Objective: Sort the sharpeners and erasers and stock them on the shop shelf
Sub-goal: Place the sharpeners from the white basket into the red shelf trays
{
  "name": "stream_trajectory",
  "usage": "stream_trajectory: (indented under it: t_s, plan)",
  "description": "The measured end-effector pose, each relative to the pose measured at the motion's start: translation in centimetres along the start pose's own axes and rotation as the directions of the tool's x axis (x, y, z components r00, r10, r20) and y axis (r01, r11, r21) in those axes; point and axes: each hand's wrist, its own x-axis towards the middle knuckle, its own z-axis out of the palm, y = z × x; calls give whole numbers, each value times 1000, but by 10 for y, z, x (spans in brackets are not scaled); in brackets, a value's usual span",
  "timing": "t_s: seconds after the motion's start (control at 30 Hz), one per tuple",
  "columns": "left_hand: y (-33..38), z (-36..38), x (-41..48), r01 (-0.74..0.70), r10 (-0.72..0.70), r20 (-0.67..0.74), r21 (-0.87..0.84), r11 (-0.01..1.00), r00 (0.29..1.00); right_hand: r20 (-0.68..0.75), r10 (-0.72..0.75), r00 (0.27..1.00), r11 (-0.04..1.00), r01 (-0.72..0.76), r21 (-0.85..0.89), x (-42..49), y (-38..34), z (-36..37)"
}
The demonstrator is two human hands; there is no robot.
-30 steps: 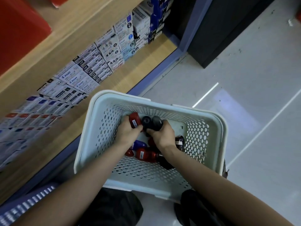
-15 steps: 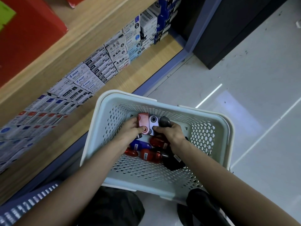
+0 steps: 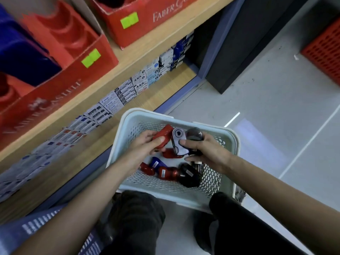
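Observation:
A pale perforated basket (image 3: 185, 196) rests on my lap, beside the wooden shop shelf (image 3: 127, 62). Several red, blue and black sharpeners (image 3: 166, 172) lie on its bottom. Above the basket, my left hand (image 3: 145, 146) grips a red sharpener (image 3: 162, 136). My right hand (image 3: 206, 150) holds a white-faced sharpener (image 3: 178, 142) under the thumb together with a dark one (image 3: 195, 134). The three held sharpeners sit side by side.
Two red Faber-Castell display boxes (image 3: 60, 83) stand on the upper shelf board. Rows of small Pilot refill boxes (image 3: 110, 103) fill the lower board. A red crate (image 3: 325, 50) sits on the grey floor at far right, near a dark cabinet (image 3: 244, 45).
Both hands have risen out of the basket with the sharpeners they hold. The view has tilted up, and the red display boxes on the upper shelf board now show.

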Motion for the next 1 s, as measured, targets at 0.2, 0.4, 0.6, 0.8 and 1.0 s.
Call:
stream_trajectory:
  t_s: [0.2, 0.4, 0.6, 0.8, 1.0]
  plan:
    - [44, 7, -56, -156, 157, 5, -33, 987, 988, 17, -132, 991, 971, 133, -197, -64, -62, 14]
    - [93, 0, -113, -282, 278, -66, -65, 957, 958, 50, -266, 963, 909, 268, -319, -126, -113, 52]
    - [135, -13, -168, -439, 437, -75, -11, 898, 896, 99, -389, 916, 872, 400, -280, -170, -138, 99]
    - [150, -34, -209, -555, 547, -171, 5, 832, 819, 127, -424, 897, 881, 441, -171, -181, -143, 132]
    - [159, -79, -225, -588, 560, -559, 153, 794, 611, 88, -449, 889, 872, 458, -173, -179, -146, 153]
